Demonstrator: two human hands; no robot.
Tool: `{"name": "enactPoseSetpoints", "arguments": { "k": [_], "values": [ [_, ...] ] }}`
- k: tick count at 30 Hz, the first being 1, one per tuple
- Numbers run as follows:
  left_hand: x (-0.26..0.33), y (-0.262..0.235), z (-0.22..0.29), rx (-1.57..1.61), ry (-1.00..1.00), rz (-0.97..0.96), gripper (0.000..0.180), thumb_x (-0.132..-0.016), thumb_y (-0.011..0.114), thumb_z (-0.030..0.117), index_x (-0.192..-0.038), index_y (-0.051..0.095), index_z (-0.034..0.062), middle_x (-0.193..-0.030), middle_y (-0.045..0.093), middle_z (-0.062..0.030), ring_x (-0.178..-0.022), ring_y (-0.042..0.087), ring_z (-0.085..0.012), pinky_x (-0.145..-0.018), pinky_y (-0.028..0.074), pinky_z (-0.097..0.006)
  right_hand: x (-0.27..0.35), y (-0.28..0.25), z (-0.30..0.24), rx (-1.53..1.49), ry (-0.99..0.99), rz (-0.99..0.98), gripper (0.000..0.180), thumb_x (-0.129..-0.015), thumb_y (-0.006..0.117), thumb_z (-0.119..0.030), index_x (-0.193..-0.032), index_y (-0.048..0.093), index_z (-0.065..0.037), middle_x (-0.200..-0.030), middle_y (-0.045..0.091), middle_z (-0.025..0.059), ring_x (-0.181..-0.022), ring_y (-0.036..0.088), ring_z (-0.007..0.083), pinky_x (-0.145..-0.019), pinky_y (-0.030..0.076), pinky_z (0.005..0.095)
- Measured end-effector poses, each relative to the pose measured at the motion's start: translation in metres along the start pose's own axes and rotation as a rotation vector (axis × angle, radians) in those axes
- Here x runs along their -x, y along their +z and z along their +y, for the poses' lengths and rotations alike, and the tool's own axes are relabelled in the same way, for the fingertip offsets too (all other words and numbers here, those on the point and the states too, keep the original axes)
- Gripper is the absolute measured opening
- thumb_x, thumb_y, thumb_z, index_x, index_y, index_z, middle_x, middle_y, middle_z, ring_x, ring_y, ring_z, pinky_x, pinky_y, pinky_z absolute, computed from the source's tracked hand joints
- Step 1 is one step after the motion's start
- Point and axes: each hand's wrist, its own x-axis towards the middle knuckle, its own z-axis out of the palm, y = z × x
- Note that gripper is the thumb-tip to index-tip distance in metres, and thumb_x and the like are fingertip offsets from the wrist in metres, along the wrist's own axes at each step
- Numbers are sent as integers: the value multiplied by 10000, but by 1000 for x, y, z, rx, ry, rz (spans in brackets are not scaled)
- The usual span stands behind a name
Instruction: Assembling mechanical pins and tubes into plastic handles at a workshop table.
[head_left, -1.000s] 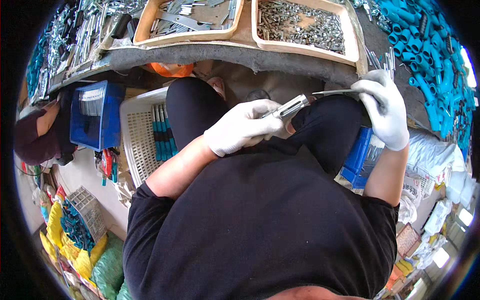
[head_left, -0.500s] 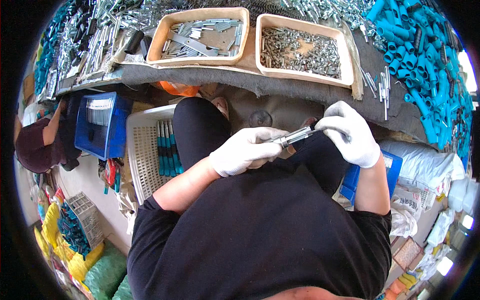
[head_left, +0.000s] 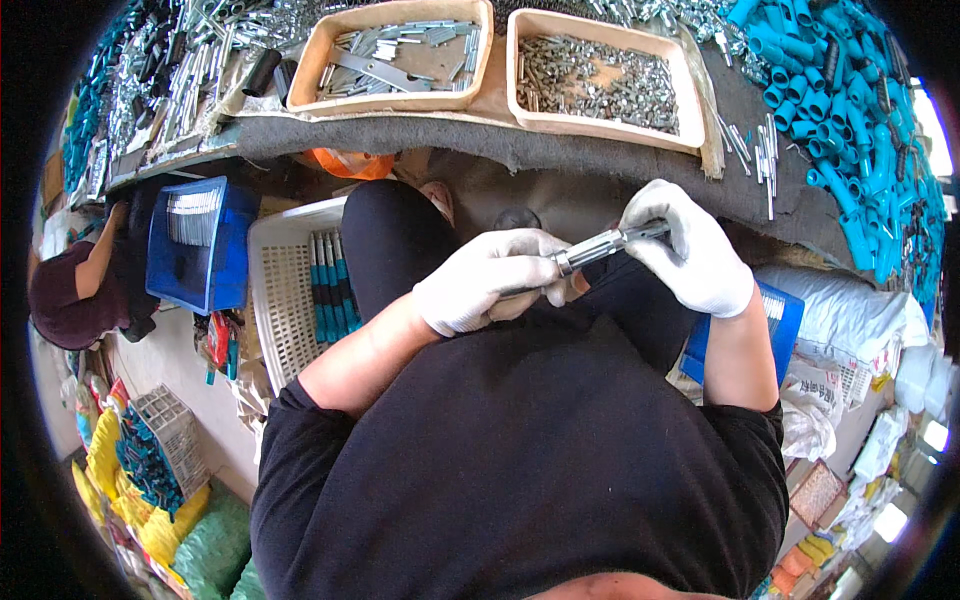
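- Evidently, you were mid-assembly: your left hand (head_left: 490, 285) and right hand (head_left: 690, 250), both in white gloves, held one slim metal rod (head_left: 600, 245) between them, above your lap and just below the desk (head_left: 560, 155) edge.
- Your left grip was closed around the rod's near end, fingers curled tight; your right grip was pinched shut on the far end. Whether the two parts were fully joined could not be told, as the gloves hid both ends.
- The rod looked silvery and straight, with a thicker collar near your left fingers and a thinner tip running into your right.
- As for what seemed done: a white basket (head_left: 285, 300) by your left knee held a few rods with teal handles.
- As for what seemed left: a tan tray (head_left: 600, 75) on the desk was full of small metal bits, a second tray (head_left: 395, 55) held flat strips, and many teal sleeves (head_left: 850, 120) lay piled at the right, so much work appeared to remain.
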Motion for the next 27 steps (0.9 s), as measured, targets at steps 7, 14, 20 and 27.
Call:
{"name": "enactPoseSetpoints", "arguments": {
  "k": [7,14,20,27],
  "values": [
    [4,-7,-6,96,-16,-101,342,-919,550,231,-1124,581,-41,-781,583,-29,-451,359,-17,-407,256,-167,9,13,8,-753,184,107,151,-910,489,-10,-1061,485,-1,-981,575,126,-846,617,162,-723,547,296],
    [0,-5,-11,47,-8,-48,547,-898,562,292,-1294,463,-72,-677,513,-5,-437,361,-20,-382,252,-179,15,47,33,-895,142,387,173,-907,553,-66,-1040,558,44,-967,665,199,-695,668,186,-621,570,307],
    [-1,-6,-17,98,-26,-24,506,-908,556,241,-1312,463,-50,-715,507,8,-460,342,-2,-406,239,-158,10,54,29,-701,278,427,221,-941,535,-129,-1026,624,56,-915,680,158,-691,670,187,-593,556,284],
    [2,-3,-20,48,-54,56,464,-920,560,219,-1314,476,-10,-737,506,19,-478,333,7,-419,232,-148,11,59,34,-709,313,407,234,-943,544,-146,-1029,623,57,-903,681,154,-663,662,179,-567,547,281]
  ]
}}
